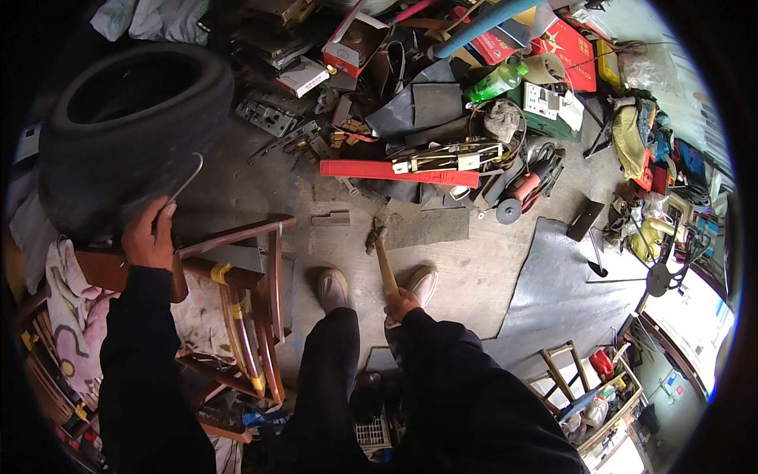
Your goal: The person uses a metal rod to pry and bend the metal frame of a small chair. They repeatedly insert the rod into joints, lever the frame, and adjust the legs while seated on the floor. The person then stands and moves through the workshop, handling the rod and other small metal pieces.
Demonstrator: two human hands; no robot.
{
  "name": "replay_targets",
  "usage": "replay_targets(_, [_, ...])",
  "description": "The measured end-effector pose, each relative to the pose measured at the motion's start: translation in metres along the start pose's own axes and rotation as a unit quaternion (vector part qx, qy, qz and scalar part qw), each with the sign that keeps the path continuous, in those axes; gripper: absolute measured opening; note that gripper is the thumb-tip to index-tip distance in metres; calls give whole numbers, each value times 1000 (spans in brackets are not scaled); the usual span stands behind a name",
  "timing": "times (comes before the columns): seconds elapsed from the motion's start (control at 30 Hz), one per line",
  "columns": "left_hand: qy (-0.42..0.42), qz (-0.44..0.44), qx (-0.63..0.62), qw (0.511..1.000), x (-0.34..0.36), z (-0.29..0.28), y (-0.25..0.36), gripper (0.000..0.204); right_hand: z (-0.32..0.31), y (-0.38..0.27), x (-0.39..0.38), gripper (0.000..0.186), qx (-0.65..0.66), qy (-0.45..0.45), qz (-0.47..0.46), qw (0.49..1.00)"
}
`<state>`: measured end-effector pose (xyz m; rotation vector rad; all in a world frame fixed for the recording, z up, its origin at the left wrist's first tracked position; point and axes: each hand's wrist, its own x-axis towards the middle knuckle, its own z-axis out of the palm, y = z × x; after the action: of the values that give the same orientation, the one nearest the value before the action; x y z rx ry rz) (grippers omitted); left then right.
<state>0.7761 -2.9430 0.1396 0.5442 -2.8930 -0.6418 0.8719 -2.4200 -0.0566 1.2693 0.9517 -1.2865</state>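
My left hand (150, 237) is closed, pinching a thin metal rod with a hooked end (189, 180). The rod reaches up in front of a black tire (130, 162) at the far left. Below that hand stands a wooden chair (251, 280) with yellow tape on its slats. My right hand (403, 306) grips the wooden handle of a hammer (383, 261), low in front of my legs. The hammer's small dark head points away from me, near a flat grey-brown slab (430, 227) on the floor.
Ahead lies a cluttered heap with a long red bar (355, 169), a green plastic bottle (497, 80), a corded grinder (525, 189) and metal parts. A dark sheet (545, 276) covers floor to the right. A patterned cloth (75, 316) hangs at the left.
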Motion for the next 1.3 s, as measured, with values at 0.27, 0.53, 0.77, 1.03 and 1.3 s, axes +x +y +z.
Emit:
replay_targets(0.27, [-1, -23, -13, 1000, -1, -8, 8, 23, -69, -30, 13, 46, -705, 261, -64, 657])
replay_targets(0.53, [4, 16, -40, 999, 1, -10, 10, 17, -63, -115, 16, 46, -774, 238, -59, 584])
replay_targets(0.77, [29, 59, -45, 997, 4, -11, 19, 13, 127, -299, 84, 28, -319, -78, -611, 720])
replay_targets(1.03, [115, 139, 18, 983, -3, -8, 25, 11, 298, -441, 84, 71, -127, -38, -469, 873])
replay_targets(1.3, [106, 124, 6, 987, -3, -10, 26, 10, 292, -447, 78, 77, -104, -76, -427, 895])
